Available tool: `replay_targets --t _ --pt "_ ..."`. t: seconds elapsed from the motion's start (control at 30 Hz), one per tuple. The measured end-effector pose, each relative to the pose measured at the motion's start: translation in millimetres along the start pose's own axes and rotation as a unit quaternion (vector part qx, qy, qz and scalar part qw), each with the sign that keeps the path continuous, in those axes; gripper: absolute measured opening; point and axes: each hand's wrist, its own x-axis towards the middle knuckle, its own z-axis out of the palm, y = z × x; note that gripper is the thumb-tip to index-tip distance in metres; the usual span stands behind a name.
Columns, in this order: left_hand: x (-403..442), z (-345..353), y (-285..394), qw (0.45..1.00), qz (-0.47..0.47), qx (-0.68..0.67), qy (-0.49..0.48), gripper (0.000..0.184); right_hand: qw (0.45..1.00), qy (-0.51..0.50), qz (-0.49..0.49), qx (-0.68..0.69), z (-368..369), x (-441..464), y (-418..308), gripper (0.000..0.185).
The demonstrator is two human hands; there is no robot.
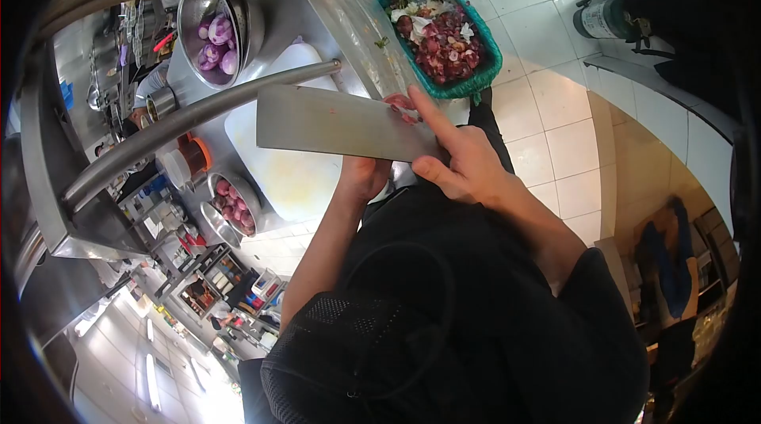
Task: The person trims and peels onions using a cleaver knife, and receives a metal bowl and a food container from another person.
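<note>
My right hand [468,162] grips a broad cleaver [333,121], its thumb against the blade and index finger stretched out past it. The flat blade points left, above a white cutting board [285,174]. My left hand [365,174] is just under the blade's lower edge; its fingers are hidden behind the steel. Beside my right index finger, a reddish piece that looks like onion skin [403,108] shows at the blade's upper edge. Beyond my hands, a bin lined in green [491,79] holds onion peels and scraps.
A metal colander [189,16] holds peeled purple onions. Unpeeled red onions fill a metal bowl [255,206] near an orange-rimmed container [176,166]. A steel rail [214,115] crosses above the counter. A gas cylinder [602,18] stands on the tiled floor at the right.
</note>
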Motion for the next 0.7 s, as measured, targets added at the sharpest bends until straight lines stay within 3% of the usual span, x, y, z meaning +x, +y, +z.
replay_targets --t 0.07,0.27,0.7 --pt "-0.6 -2.5 -1.6 0.998 0.013 0.067 -0.002 0.048 1.0 -0.014 0.005 -0.016 -1.4 0.8 -2.6 0.091" --pt "0.7 -3.9 -4.1 0.995 0.029 0.092 -0.033 0.063 0.998 -0.04 0.013 -0.054 -1.9 0.8 -5.5 0.093" --pt "1.4 -3.0 -2.6 0.996 0.002 0.083 0.012 0.053 0.996 -0.046 0.024 -0.069 -3.0 2.6 -8.0 0.093"
